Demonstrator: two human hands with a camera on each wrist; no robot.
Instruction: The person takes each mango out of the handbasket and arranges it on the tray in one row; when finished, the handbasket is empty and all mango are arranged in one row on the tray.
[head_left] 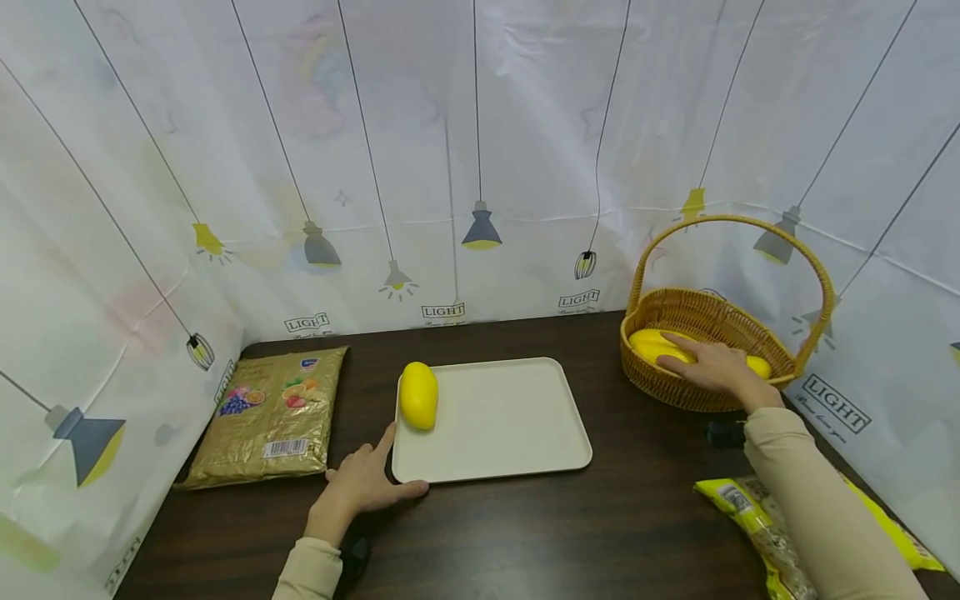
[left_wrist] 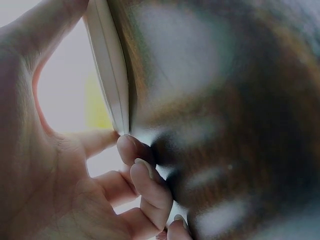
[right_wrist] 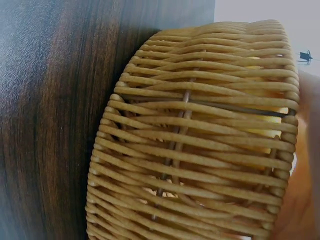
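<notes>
On the left end of the cream tray (head_left: 495, 421) lies a yellow mango (head_left: 418, 396). My left hand (head_left: 363, 482) is at the tray's near left corner, thumb along the front edge and index finger at the left edge. In the left wrist view its other fingers (left_wrist: 152, 192) bend down at the dark table. My right hand (head_left: 712, 367) reaches over the near rim of the wicker basket (head_left: 678, 392), its thumb and index finger spread over a yellow mango (head_left: 652, 343) inside. More yellow fruit (head_left: 759, 367) shows beside that hand. Basket weave hides its fingers in the right wrist view.
A gold bag (head_left: 270, 417) with fruit pictures lies on the table's left. Under the right forearm is a yellow-edged bag (head_left: 765, 525). The basket's tall arched handle (head_left: 750, 223) rises behind the right hand. A printed curtain (head_left: 525, 167) borders the table.
</notes>
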